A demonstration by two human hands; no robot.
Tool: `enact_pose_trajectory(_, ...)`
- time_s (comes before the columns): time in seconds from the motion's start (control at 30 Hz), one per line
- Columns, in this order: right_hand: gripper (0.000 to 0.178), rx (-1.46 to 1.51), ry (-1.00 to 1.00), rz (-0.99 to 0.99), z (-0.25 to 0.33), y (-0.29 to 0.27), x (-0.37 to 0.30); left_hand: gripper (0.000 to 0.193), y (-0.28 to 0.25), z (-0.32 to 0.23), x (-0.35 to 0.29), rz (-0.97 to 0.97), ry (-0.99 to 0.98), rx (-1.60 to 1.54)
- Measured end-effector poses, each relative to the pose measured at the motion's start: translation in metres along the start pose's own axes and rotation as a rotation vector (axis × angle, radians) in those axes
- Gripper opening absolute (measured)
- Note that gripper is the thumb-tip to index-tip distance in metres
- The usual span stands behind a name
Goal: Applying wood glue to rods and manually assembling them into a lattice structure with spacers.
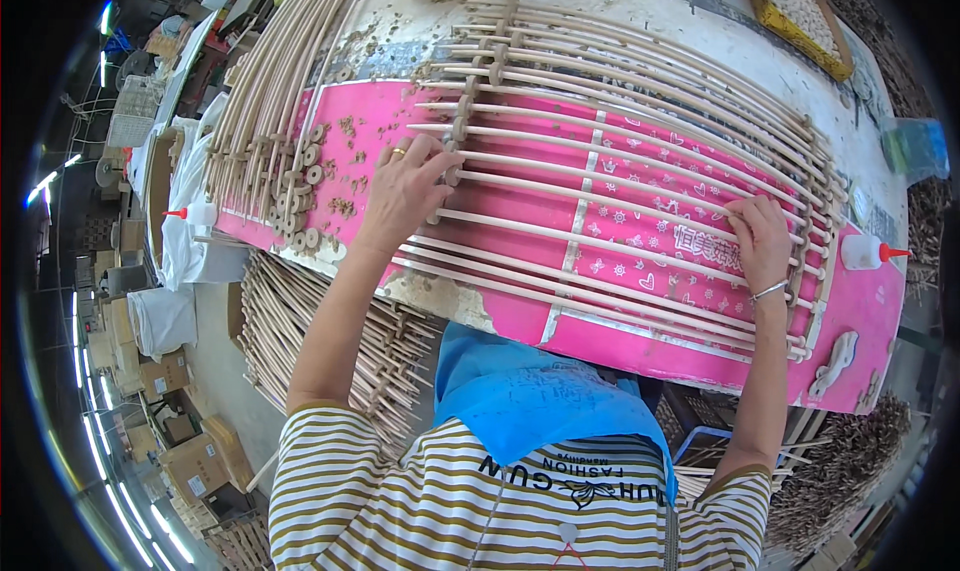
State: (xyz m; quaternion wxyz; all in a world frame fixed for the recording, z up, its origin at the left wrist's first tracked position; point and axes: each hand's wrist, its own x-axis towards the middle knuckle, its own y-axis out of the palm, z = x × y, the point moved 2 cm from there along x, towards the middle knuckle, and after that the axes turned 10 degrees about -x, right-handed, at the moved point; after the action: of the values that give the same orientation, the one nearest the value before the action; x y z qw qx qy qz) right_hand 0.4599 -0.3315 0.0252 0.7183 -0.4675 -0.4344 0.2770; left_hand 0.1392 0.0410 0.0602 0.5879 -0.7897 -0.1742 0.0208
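Note:
Long pale wooden rods [620, 229] lie side by side across a pink sheet, with small round wooden rings [461, 129] threaded near their left ends. At those left ends my left hand [405, 186] is closed, thumb and fingers pinching a wooden ring at a rod's tip; the fingers partly hide it. Toward the right ends, my right hand [762, 239] has its fingers bent around a wooden rod, with the fingertips pressed to it. More rings [822, 196] line the rods' right ends, just beyond that hand.
Loose rings [300, 211] lie left of my left hand, beside a stack of ringed rods [275, 81]. White squeeze bottles with red tips stand at the left [200, 214] and right [862, 252]. A yellow tray [840, 61] sits far right. Bundled rods [300, 321] are below the table edge.

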Motion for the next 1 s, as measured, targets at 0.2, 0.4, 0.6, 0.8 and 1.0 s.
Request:
enact_pose_trajectory(0.2, 0.012, -0.002, 0.020, 0.009, 0.002, 0.001, -0.001, 0.039, 0.006, 0.005, -0.002, -0.037, 0.016, 0.020)
enact_pose_trajectory(0.4, 0.019, 0.064, 0.038, -0.091, 0.029, -0.018, 0.002, 0.038, 0.000, 0.004, -0.003, -0.031, 0.019, -0.022)
enact_pose_trajectory(0.6, 0.017, 0.076, -0.049, 0.060, 0.032, -0.005, -0.008, 0.038, -0.002, 0.000, -0.003, -0.023, 0.023, -0.020)
enact_pose_trajectory(0.8, 0.013, 0.046, -0.076, 0.044, 0.036, -0.006, -0.003, 0.037, -0.005, 0.002, -0.006, 0.008, 0.019, 0.002)
enact_pose_trajectory(1.0, 0.013, 0.059, -0.071, 0.030, 0.037, -0.009, -0.003, 0.036, -0.008, 0.000, -0.008, 0.040, 0.008, -0.038)
